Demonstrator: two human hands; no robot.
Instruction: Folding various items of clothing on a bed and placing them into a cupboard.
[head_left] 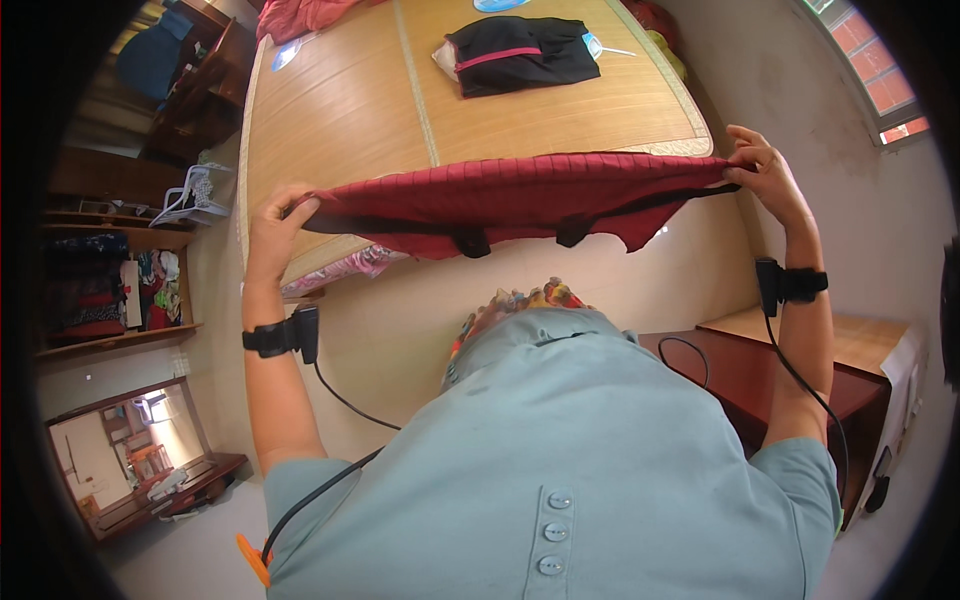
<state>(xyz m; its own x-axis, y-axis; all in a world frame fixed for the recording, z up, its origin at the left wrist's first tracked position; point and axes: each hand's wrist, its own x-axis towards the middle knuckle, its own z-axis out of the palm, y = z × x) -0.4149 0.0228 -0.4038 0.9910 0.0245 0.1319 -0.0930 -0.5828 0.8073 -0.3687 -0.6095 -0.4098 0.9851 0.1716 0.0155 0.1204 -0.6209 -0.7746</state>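
Note:
A dark red garment (520,200) with thin stripes and black trim is stretched wide between my two hands in front of me. My left hand (283,222) pinches its left end between thumb and fingers. The right end is gripped by my right hand (765,175), with one finger sticking up. Along the lower edge hang two short black tabs. The cloth is held in the air at the near edge of a bed. Farther off on the bed mat (330,120) lies a folded black garment (525,55) with a pink zip.
Red cloth (305,15) is heaped at the bed's far left corner. Open shelves with clothes (155,290) and a mirror (135,450) stand to my left. A brown wooden desk (800,375) is close on my right, below a window (875,60). Cables run from my wrist straps.

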